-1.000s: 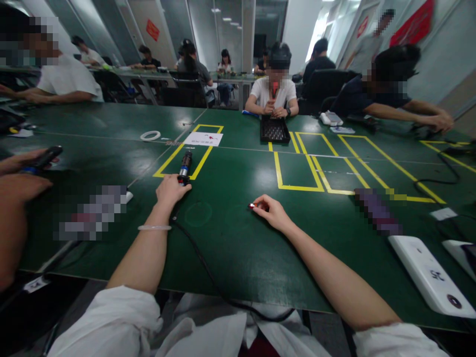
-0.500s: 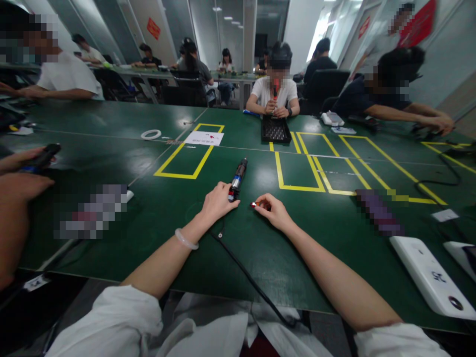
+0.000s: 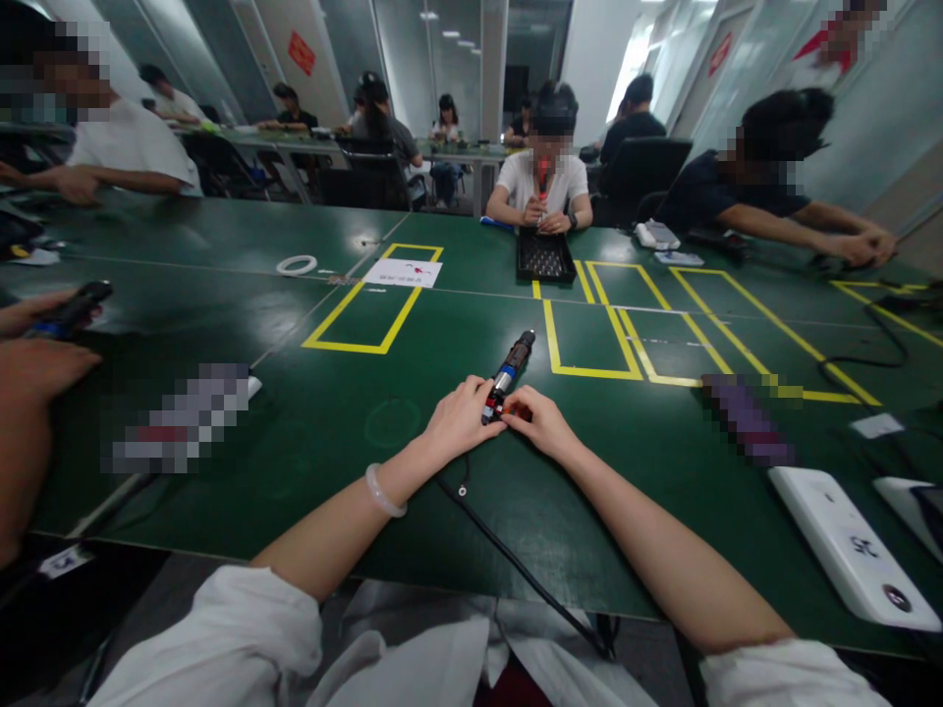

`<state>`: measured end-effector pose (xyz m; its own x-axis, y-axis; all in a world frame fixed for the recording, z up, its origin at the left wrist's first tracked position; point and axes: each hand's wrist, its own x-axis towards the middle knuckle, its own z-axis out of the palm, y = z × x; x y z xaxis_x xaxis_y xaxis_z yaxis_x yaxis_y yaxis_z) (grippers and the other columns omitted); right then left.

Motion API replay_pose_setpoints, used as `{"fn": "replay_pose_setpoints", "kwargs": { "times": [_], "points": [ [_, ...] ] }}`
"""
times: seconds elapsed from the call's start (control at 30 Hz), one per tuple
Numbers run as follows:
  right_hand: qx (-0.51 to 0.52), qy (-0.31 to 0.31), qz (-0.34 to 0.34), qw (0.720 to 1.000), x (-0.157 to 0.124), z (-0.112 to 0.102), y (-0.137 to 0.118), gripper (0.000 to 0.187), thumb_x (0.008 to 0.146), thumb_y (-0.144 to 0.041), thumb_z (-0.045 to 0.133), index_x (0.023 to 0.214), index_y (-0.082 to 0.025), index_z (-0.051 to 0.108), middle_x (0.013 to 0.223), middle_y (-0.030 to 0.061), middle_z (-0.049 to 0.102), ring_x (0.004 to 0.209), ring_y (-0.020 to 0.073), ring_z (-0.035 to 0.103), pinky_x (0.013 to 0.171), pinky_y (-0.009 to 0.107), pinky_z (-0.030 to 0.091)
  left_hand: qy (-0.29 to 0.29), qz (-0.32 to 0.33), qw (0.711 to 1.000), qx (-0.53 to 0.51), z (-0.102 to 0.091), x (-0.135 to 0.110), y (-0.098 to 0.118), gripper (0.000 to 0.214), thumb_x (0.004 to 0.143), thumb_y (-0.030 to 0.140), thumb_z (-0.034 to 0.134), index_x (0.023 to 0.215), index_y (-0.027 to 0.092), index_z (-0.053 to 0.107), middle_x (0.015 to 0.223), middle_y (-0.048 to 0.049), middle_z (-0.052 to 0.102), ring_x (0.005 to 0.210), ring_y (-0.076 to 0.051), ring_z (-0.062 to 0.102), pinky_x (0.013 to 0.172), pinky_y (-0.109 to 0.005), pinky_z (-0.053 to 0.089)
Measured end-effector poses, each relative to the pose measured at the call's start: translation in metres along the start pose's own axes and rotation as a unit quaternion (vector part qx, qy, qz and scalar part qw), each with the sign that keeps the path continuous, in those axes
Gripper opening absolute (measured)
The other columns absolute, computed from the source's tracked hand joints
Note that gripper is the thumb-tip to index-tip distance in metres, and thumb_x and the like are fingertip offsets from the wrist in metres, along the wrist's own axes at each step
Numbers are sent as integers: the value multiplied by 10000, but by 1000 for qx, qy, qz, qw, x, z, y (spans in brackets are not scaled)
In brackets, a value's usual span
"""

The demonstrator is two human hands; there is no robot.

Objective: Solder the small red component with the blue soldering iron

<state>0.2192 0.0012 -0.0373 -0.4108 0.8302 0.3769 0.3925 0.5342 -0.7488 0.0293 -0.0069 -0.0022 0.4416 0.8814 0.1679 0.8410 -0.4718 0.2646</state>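
My left hand [image 3: 461, 420] is closed around the lower end of an electric screwdriver [image 3: 510, 371], a dark slim tool with a blue band, a silver section and a thin bit pointing away to the right. Its lower body looks uncased, with red and black parts showing. My right hand [image 3: 546, 424] pinches a small red-and-orange part against that lower end; the fingers cover most of it, and I cannot tell whether it is seated. A black cord [image 3: 516, 574] with a small ring terminal [image 3: 463, 490] runs from below my left hand over the table's near edge.
Yellow tape rectangles [image 3: 596, 371] mark the green table [image 3: 295, 491]. A white power bank [image 3: 847, 550] and a blurred-out phone [image 3: 748, 417] lie right, another blurred device [image 3: 184, 417] left. Across sits a person with a black tray [image 3: 545, 257]; co-workers flank both sides.
The screwdriver and my left hand have moved right and the tool tilts further right. The small part in my right hand, apart from the tool before, is now up against it.
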Motion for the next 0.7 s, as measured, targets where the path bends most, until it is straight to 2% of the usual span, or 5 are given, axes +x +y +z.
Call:
{"fn": "replay_pose_setpoints", "kwargs": {
  "times": [0.13, 0.43, 0.57, 0.7],
  "points": [
    [4, 14, 2, 1000, 0, -2, -3, 126, 880, -293, 583, 830, -188, 630, 830, 29, 545, 665, 139, 533, 635, 270, 438, 2, -1, 1000, -1, 2, 0, -1, 600, 817, 481, 585, 1331, 212, 431, 1235, -117, 494, 1066, -273, 549, 838, -352, 474],
    [-26, 40, 4, 999, -3, -6, -11, 194, 913, -242, 529, 846, -180, 700, 854, 61, 660, 721, 162, 596, 659, 280, 452, 30, -12, 999, 42, 6, 0, 6, 598, 859, 528, 526, 1335, 183, 415, 1205, -137, 500, 1052, -281, 541, 863, -376, 451],
    [-31, 40, -20, 998, -3, -4, -12, 181, 913, -223, 527, 874, -184, 699, 894, 62, 652, 747, 154, 595, 672, 274, 466, 27, -27, 997, 69, 6, 1, 10, 562, 895, 469, 481, 1359, 166, 386, 1193, -135, 500, 1050, -266, 527, 843, -363, 462],
    [-21, 37, -39, 998, -4, 2, -12, 147, 895, -203, 545, 963, -195, 675, 1054, 76, 596, 860, 160, 597, 703, 270, 489, 15, -32, 995, 91, 3, 1, 8, 554, 905, 410, 477, 1386, 163, 359, 1208, -133, 493, 1074, -254, 506, 835, -343, 468]
  ]
}}
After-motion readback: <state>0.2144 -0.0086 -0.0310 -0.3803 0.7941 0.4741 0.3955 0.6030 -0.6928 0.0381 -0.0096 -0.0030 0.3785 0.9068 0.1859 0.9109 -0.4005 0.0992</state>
